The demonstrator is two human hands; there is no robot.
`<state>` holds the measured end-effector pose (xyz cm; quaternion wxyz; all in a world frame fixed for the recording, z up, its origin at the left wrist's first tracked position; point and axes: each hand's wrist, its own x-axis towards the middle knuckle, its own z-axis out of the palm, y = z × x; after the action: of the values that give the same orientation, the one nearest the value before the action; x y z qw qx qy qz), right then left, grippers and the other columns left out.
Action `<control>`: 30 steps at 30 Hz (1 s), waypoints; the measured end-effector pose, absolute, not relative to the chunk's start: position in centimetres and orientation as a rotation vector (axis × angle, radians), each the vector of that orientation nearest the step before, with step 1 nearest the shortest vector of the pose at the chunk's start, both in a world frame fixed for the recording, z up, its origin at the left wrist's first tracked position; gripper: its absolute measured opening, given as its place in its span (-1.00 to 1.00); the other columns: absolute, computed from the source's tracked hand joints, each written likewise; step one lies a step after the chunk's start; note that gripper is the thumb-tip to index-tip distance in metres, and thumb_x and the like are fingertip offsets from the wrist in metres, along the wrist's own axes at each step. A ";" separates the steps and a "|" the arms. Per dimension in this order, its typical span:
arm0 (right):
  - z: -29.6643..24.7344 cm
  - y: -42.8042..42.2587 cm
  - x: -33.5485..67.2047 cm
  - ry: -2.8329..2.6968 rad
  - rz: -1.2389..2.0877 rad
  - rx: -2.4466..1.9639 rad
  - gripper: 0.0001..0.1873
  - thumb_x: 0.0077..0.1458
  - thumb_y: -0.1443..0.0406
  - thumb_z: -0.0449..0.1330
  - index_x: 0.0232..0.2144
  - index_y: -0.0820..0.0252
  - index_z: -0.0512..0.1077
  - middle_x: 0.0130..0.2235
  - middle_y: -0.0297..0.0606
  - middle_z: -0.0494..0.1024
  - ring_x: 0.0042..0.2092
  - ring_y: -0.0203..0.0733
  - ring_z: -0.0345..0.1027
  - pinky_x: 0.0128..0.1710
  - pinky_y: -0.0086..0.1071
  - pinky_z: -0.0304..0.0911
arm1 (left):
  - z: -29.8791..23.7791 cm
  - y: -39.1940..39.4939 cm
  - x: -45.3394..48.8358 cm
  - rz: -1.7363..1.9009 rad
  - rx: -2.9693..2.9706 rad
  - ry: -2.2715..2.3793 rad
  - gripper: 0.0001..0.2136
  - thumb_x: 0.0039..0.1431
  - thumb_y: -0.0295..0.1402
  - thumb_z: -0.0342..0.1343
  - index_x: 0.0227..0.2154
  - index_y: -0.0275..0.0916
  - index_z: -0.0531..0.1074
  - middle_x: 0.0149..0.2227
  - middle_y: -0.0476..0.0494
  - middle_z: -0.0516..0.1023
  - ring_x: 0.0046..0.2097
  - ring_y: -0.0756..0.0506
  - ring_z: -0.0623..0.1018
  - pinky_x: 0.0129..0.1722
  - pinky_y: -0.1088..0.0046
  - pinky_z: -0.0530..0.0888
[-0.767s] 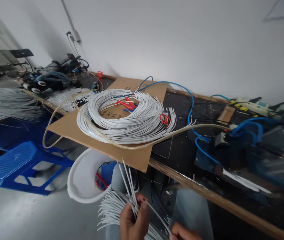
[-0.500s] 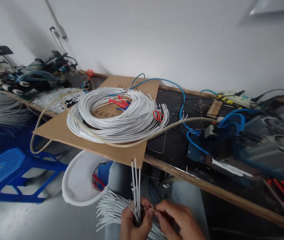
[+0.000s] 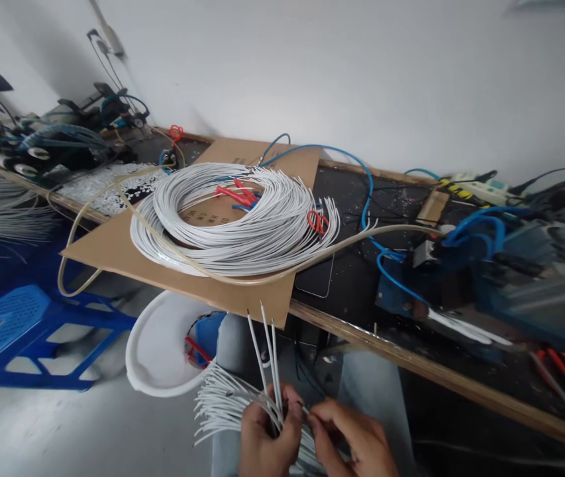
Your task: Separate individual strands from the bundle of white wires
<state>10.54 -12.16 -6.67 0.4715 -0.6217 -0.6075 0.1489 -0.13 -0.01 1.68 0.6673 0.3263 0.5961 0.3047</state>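
Observation:
At the bottom of the view my left hand (image 3: 267, 437) grips three white cut wires (image 3: 265, 351) that stick upward between thumb and fingers. A fan of more white wire pieces (image 3: 222, 407) lies across my lap just left of it. My right hand (image 3: 352, 440) is beside the left one, its fingertips pinching a thin wire end between the two hands. On the bench ahead a large coil of white wires (image 3: 235, 228) rests on a sheet of cardboard (image 3: 113, 248).
A white plastic basin (image 3: 157, 351) sits below the bench edge, with a blue stool (image 3: 18, 334) to the left. Blue hoses (image 3: 371, 199), a beige tube (image 3: 386, 232), red scissors (image 3: 318, 222) and a blue machine (image 3: 511, 278) crowd the dark bench (image 3: 411, 368).
The view swung left to right. My right hand came up from the lower edge to meet the left, and the three wires stand more upright.

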 end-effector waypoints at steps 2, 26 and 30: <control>-5.7 -12.0 10.8 -1.578 0.210 -1.549 -0.58 0.88 0.15 0.07 -0.15 -0.08 0.53 -0.40 -0.55 0.73 -0.50 -0.26 0.74 -0.40 -0.55 0.61 | 1.7 0.1 -0.3 0.718 0.792 1.323 -0.97 -0.61 -0.41 0.06 -0.89 -0.22 0.35 -0.86 0.07 0.23 -0.74 0.00 0.22 -0.75 0.52 0.17; -9.7 -12.6 3.8 -0.776 0.240 -1.757 -0.36 0.65 -0.24 0.35 -0.40 -0.10 0.78 -0.56 -0.43 0.63 -0.57 -0.15 0.55 -0.51 -0.38 0.44 | 0.5 -2.0 0.8 0.860 0.484 1.450 -0.85 -0.70 -0.35 0.15 -0.84 -0.24 0.39 -0.86 0.00 0.33 -0.74 -0.07 0.30 -0.78 0.48 0.26; -9.7 -12.1 4.2 -0.784 0.258 -1.708 -0.33 0.69 -0.22 0.28 -0.41 -0.09 0.76 -0.56 -0.40 0.62 -0.56 -0.12 0.55 -0.44 -0.37 0.55 | -0.1 -2.2 0.6 0.821 0.454 1.374 -0.79 -0.71 -0.34 0.19 -0.77 -0.23 0.41 -0.81 -0.03 0.39 -0.73 -0.09 0.32 -0.78 0.45 0.28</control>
<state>4.16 -12.07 -9.72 0.5828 -0.7316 -0.3360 0.1105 0.61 -2.16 -0.12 0.6736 0.2019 0.6103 0.3649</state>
